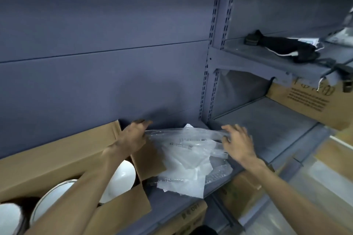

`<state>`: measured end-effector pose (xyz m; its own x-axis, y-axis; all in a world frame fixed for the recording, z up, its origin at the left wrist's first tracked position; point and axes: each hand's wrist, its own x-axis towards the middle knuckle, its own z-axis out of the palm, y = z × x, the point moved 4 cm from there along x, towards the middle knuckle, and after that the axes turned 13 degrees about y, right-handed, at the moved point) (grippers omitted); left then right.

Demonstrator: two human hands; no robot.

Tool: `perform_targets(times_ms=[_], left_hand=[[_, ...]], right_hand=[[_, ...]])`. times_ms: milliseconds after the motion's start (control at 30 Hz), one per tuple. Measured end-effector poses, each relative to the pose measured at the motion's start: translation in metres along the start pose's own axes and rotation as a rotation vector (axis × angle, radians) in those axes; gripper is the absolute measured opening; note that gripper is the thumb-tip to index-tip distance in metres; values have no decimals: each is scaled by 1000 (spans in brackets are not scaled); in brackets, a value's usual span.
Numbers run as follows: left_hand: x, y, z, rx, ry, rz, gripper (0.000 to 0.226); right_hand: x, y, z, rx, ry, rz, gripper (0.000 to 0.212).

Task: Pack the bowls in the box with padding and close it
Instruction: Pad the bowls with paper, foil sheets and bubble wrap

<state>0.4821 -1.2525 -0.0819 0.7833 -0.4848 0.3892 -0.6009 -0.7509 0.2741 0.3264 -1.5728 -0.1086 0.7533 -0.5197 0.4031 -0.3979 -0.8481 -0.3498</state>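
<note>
An open cardboard box [57, 160] stands on the grey shelf at the lower left, its flaps up. Inside it lie white bowls [122, 179], partly hidden by my left forearm. Right of the box, a pile of clear plastic padding [183, 160] rests on the shelf. My left hand [133, 135] pinches the padding's upper left edge beside the box's right flap. My right hand [236, 141] grips the padding's upper right edge, fingers curled over it. The sheet is stretched between both hands.
A blue-grey back panel rises behind the box. To the right, a slotted upright [214, 74] divides the shelving. Black straps [282, 46] lie on the upper right shelf, a printed carton [309, 103] sits below it. More cartons [235, 194] stand under the shelf.
</note>
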Motion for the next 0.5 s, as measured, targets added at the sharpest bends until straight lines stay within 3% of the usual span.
perform_targets(times_ms=[200,367,500], left_hand=[[22,-8,35,-91,-187,-16,74],[18,-11,53,-49,-216,-73,51],[16,-4,43,-46,-129,-65,24]], right_hand=[[27,40,14,-18,-129,17,54],[27,34,35,-105,-281,-6,57],[26,24,31,-133,-270,-6,32]])
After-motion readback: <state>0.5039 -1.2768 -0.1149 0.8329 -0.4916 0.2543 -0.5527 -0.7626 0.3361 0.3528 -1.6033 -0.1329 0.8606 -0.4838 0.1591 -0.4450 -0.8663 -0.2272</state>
